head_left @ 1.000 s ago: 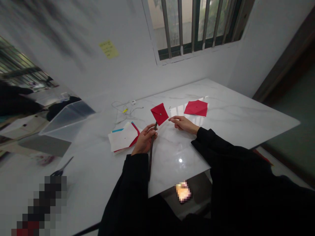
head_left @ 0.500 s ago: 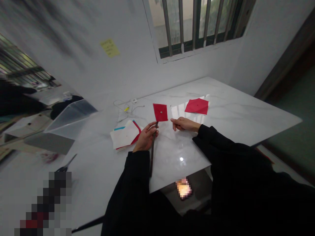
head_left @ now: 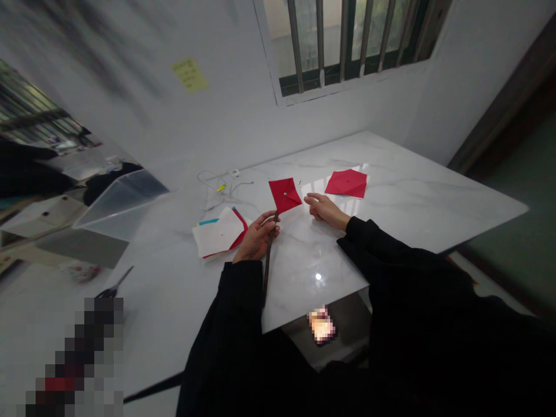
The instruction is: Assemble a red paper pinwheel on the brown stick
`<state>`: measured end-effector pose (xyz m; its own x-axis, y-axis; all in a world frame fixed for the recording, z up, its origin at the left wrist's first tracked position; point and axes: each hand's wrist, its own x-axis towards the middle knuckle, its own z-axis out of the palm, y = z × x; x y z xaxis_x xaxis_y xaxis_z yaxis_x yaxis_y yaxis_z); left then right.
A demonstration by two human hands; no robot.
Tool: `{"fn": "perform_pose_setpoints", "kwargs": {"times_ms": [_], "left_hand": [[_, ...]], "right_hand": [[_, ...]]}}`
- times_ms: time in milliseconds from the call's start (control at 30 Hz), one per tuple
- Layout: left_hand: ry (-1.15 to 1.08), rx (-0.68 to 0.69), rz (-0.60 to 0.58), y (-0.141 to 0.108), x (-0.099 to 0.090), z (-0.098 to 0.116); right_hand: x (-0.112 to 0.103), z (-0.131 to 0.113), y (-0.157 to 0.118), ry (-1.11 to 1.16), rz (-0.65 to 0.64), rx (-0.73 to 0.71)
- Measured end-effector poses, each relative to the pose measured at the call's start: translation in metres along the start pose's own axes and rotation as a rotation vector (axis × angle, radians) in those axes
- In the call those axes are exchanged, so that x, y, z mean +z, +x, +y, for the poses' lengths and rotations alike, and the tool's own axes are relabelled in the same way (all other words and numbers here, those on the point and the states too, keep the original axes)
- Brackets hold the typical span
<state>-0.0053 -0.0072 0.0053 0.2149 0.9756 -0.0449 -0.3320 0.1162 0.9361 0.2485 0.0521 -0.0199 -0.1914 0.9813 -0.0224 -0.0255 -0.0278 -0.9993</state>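
Note:
My left hand (head_left: 259, 233) is closed around a long dark stick (head_left: 269, 255). At the top of that stick sits a red paper pinwheel (head_left: 284, 202), square, with folds and a small metallic fastener at its middle. My right hand (head_left: 324, 209) is just right of the pinwheel, apart from it; its index finger points left, the other fingers are loosely bent, and nothing shows in it. Left of my left hand lies a stack of white, red and blue paper sheets (head_left: 219, 234). Another red paper piece (head_left: 347, 183) with a dark centre dot rests beyond my right hand.
White cables (head_left: 212, 194) with a yellow tag lie on the marbled table (head_left: 403, 197) near the wall. Scissors (head_left: 115, 289) are at the left, partly pixelated. A clear plastic box (head_left: 117, 202) stands further left. A tiny metallic piece (head_left: 299, 182) lies behind the pinwheel.
The pinwheel's paper has turned on the stick, its edges now tilted. My right hand has risen slightly, its fingers less curled. My left hand keeps its grip. The whole view has shifted slightly.

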Motion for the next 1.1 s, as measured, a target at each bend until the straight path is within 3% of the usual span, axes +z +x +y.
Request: {"fn": "perform_pose_setpoints", "kwargs": {"times_ms": [67, 100, 200, 233, 267, 433, 733, 800, 967, 1100], "left_hand": [[0.005, 0.003, -0.001, 0.0, 0.0, -0.001], [0.006, 0.003, 0.003, 0.0, 0.001, -0.001], [0.008, 0.0, 0.022, 0.001, 0.001, -0.002], [0.007, -0.002, 0.026, 0.002, 0.001, -0.001], [0.005, -0.004, 0.028, 0.002, 0.001, -0.001], [-0.008, -0.004, 0.023, 0.001, 0.001, 0.0], [-0.014, -0.02, 0.033, 0.002, 0.001, 0.0], [-0.008, -0.017, 0.03, 0.001, 0.001, 0.001], [0.011, -0.012, 0.025, 0.001, 0.0, 0.001], [0.033, -0.004, 0.007, 0.001, 0.001, 0.0]], "right_hand": [[-0.004, -0.004, -0.003, 0.016, -0.036, 0.01], [-0.007, -0.007, -0.005, -0.003, -0.167, 0.014], [-0.015, -0.019, -0.015, -0.165, -0.836, 0.018], [-0.017, -0.021, -0.018, -0.193, -0.969, 0.017], [-0.017, -0.023, -0.019, -0.193, -1.014, 0.013], [-0.011, -0.017, -0.017, -0.02, -0.704, 0.039], [-0.008, -0.018, -0.018, 0.114, -0.592, 0.109], [-0.008, -0.02, -0.016, 0.155, -0.457, 0.141], [-0.011, -0.022, -0.008, 0.22, 0.037, 0.177], [-0.011, -0.018, -0.003, 0.213, 0.215, 0.089]]}}
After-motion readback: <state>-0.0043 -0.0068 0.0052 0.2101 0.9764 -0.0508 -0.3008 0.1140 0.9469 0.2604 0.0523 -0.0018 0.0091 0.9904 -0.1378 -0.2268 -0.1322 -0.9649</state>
